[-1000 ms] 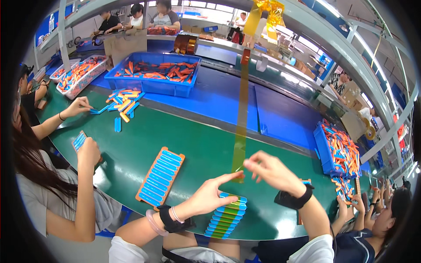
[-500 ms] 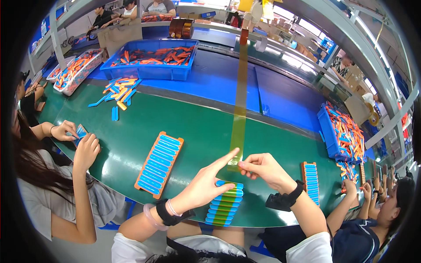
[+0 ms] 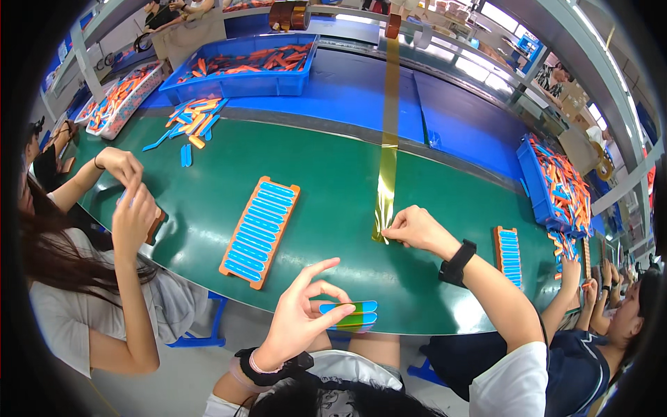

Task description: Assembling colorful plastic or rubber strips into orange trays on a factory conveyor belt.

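Right hand (image 3: 415,231) pinches glossy translucent amber tape strip (image 3: 386,174) over matte green belt (image 3: 333,174).

The left hand (image 3: 302,316) is raised close to the body, palm turned inward, index finger stretched up and the other fingers loosely curled, thumb bent. The right hand (image 3: 413,233) reaches forward on an outstretched arm, fingertips pinched together, a dark band on its wrist

Tray (image 3: 260,231) left of tape strip (image 3: 386,174) (on belt (image 3: 333,187))
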### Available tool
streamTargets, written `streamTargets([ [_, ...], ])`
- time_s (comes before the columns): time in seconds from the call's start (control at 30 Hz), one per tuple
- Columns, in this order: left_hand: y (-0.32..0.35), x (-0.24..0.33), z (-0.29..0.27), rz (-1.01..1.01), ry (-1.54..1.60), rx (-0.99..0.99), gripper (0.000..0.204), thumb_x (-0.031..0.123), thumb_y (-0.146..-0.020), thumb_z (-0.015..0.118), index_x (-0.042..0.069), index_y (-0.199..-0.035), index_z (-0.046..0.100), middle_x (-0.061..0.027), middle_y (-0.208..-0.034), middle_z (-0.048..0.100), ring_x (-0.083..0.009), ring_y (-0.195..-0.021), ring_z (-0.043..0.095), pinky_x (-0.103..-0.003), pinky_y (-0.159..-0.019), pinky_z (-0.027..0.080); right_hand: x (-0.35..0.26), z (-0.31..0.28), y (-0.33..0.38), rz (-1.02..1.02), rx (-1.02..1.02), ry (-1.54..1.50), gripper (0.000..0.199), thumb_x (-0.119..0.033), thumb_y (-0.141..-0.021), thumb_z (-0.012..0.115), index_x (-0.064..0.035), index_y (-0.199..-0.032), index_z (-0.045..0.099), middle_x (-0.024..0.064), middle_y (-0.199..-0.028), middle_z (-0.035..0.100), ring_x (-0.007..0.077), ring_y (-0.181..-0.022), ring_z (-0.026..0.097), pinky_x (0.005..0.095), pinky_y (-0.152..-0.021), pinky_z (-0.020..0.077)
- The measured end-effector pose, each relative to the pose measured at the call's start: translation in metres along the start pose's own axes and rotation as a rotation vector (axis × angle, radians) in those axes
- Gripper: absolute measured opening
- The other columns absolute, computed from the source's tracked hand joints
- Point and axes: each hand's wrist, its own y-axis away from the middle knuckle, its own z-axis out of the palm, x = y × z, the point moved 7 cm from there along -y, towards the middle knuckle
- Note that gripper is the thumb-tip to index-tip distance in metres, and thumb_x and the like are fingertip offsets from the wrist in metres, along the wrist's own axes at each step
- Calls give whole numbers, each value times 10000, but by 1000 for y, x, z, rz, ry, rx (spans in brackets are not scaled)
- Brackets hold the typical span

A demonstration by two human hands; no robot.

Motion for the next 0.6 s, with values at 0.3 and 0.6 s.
streamTargets([
  [0.3,17,-7,1,127,-32,29,523,-24,-759,613,-2,-1233,392,-89,-778,639,-95,-752,589,-216,-661,480,-32,18,63,-151,-94,193,377,-376,-720,658,-22,-786,546,136,-726,612,247,-636,601,334,-552,455],
  [0.6,51,-30,26,126,-294,-152,555,-6,-773,596,9,-1276,362,-89,-836,658,-61,-719,579,-205,-682,478,-30,88,182,-279,96,-168,208,-202,-773,637,-8,-803,567,61,-658,540,108,-515,453,239,-469,356],
])
